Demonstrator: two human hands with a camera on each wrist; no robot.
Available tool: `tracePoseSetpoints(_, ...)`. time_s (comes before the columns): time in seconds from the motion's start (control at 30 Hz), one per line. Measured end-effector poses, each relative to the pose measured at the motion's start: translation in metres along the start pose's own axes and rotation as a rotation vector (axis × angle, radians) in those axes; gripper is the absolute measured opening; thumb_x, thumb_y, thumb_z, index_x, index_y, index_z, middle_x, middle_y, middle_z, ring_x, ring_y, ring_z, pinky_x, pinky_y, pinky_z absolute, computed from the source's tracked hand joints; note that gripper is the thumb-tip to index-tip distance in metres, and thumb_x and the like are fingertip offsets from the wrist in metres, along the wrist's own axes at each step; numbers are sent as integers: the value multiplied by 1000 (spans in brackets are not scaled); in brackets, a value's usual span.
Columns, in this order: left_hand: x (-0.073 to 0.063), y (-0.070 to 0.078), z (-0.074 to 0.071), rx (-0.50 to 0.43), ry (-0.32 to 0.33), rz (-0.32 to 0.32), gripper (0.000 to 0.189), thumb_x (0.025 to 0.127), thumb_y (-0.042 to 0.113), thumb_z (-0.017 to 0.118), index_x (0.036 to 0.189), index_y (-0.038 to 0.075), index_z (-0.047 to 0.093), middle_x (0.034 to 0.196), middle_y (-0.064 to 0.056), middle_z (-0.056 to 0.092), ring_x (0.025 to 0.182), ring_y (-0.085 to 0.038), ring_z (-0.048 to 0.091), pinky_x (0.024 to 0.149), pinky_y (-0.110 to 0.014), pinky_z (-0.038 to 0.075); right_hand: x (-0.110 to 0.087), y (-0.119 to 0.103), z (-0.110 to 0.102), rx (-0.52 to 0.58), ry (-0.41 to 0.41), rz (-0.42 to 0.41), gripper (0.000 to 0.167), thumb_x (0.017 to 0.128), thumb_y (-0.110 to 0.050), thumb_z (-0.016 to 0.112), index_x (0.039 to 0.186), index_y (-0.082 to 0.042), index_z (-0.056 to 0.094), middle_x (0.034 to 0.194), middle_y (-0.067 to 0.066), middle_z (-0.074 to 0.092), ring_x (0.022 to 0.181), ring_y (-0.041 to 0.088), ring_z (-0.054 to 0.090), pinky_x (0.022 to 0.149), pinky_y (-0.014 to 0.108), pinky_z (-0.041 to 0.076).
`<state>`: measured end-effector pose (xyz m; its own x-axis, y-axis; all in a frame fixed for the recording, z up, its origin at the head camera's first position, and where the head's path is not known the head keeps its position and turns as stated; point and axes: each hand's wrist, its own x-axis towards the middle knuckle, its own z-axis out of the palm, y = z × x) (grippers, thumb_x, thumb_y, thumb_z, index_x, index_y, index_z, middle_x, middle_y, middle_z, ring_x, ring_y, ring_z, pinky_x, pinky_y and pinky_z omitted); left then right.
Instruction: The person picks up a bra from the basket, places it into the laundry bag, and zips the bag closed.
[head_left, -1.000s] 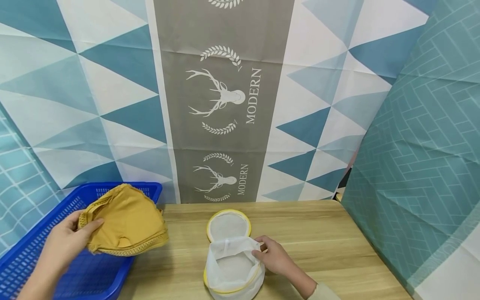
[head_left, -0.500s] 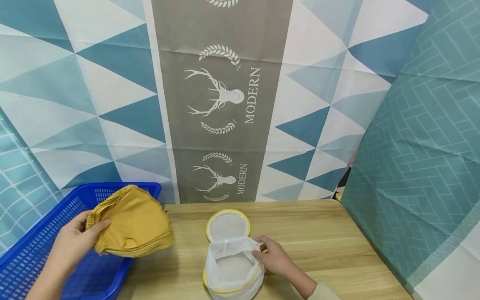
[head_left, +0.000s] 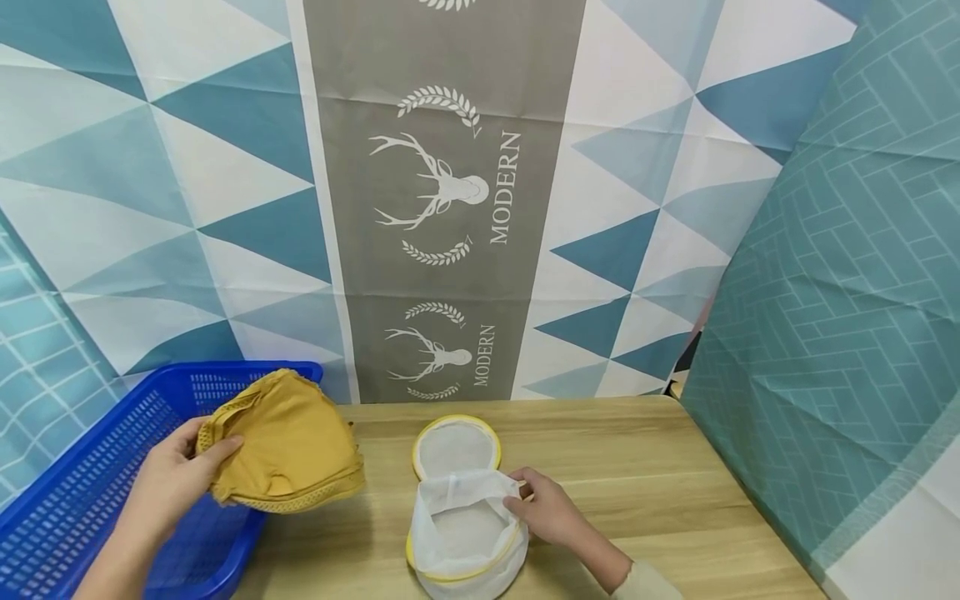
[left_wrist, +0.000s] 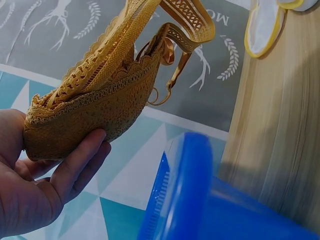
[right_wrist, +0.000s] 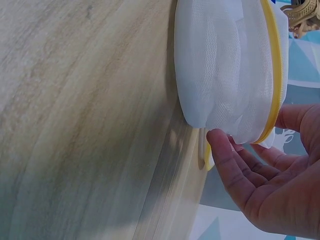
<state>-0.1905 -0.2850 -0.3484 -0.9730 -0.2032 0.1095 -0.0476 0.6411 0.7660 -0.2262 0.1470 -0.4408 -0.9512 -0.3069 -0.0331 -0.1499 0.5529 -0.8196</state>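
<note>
My left hand (head_left: 176, 471) grips a folded mustard-yellow bra (head_left: 292, 442) by one end, thumb on top, above the right edge of the blue basket. The left wrist view shows the bra's (left_wrist: 95, 105) lace trim, band and a dangling strap, with my fingers (left_wrist: 82, 152) supporting it from below. On the table stands a white mesh laundry bag (head_left: 431, 537) with yellow trim, its mouth open and its round lid (head_left: 457, 450) folded back. My right hand (head_left: 551, 510) pinches the bag's rim at the right; in the right wrist view the thumb and fingers (right_wrist: 225, 160) straddle that edge.
The blue plastic basket (head_left: 120, 433) with slotted walls stands at the left, beside the wooden table (head_left: 645, 475). Behind the table hangs a patterned curtain (head_left: 420, 275), and a teal cloth (head_left: 825, 333) hangs along the right side.
My left hand has carried the bra steadily to the right, from over the basket toward the laundry bag. The right hand and the bag have stayed in place.
</note>
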Motion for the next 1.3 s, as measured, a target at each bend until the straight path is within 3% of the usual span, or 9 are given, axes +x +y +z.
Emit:
tracePoseSetpoints(0.53,-5,12,14,4,-41,0,61,95,40,49,135,-4,37,109,-24,58,69,-2,55,59,-25,49,-1,-2,0,3,-4,-12,39,90,-20,62,122,0,53,90,9,60,56,13,52,46,21,44)
tracePoseSetpoints(1.3,-6,29,40,-67,-107,-19,55,95,37,52,136,2,39,112,-20,58,74,-5,57,62,-26,50,-3,-4,0,36,9,-21,42,90,-19,62,123,4,52,92,11,61,57,11,52,46,21,45)
